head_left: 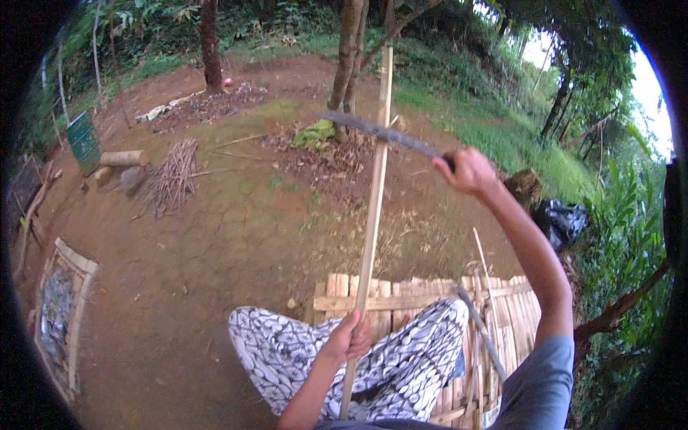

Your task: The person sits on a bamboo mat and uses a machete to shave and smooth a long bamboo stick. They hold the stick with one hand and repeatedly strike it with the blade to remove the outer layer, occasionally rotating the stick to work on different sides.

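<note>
My left hand (349, 339) is closed around the lower part of a long pale bamboo strip (371, 236). The strip stands nearly upright in front of me, its far end reaching toward the trees. In my right hand (471, 172), held out with the arm raised, is the handle of a machete (419, 145). Its long dark blade points left and crosses the upper part of the strip; it looks to be against it, near a small raised sliver. My legs, in black-and-white patterned trousers (276, 344), are bent on either side of the strip's lower end.
Under me is a bamboo slat platform (390, 307); a second long grey tool (481, 330) and thin strips lie on its right. Ahead stand tree trunks (347, 57). A black plastic bag (562, 223) sits at right. Leftward are a stick pile (174, 175), green drum (83, 142) and log (123, 158).
</note>
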A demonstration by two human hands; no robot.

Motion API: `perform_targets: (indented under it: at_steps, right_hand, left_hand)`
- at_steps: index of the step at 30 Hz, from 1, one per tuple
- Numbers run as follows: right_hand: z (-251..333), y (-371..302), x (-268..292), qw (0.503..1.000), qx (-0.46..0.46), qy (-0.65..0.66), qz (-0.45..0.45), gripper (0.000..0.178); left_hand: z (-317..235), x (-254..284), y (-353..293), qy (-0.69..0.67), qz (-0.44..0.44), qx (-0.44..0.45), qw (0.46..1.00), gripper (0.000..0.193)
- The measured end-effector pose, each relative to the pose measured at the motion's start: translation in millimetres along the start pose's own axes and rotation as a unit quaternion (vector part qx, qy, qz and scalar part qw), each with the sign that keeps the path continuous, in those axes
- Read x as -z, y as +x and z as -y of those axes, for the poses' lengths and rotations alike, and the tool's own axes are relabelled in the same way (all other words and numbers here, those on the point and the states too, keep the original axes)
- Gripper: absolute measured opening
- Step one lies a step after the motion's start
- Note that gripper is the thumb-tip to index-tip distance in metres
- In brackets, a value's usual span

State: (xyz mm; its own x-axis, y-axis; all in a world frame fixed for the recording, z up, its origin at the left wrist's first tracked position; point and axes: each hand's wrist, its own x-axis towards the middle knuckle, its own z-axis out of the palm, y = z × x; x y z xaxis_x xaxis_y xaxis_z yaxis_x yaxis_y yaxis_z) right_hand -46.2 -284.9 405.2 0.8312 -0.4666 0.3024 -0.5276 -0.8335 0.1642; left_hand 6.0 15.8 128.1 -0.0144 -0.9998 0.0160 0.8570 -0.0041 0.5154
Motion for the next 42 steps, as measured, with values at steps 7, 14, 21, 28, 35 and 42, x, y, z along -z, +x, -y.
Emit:
perform_targets:
  at_steps: [7,14,21,28,35,42]
  right_hand:
    - [87.3,-80.8,-40.8,0.962,0.220,-0.041,0.159,0.055]
    - [52.1,-10.1,-2.6,0.951,0.102,-0.203,0.208,0.048]
    - [-84.5,56.4,69.8,0.959,-0.154,0.040,-0.235,0.070]
    - [-11.4,-27.7,19.7,0.990,-0.064,0.043,-0.115,0.055]
    - [68.8,-77.9,1.5,0.966,0.237,-0.073,0.067,0.055]
    - [-37.3,-11.1,39.5,0.988,0.140,-0.064,-0.027,0.050]
  left_hand:
    - [-4.1,6.7,3.1,-0.026,0.039,-0.006,0.999,0.048]
    - [-5.7,-7.1,-6.3,0.009,-0.024,-0.014,1.000,0.048]
    - [-5.6,-17.1,-0.1,0.027,0.054,0.012,0.998,0.050]
    - [-2.8,-6.1,4.3,-0.012,0.068,0.029,0.997,0.050]
    - [1.3,8.3,3.5,-0.110,0.178,0.032,0.977,0.050]
    - [-8.5,-1.9,-13.2,-0.098,0.171,-0.007,0.980,0.052]
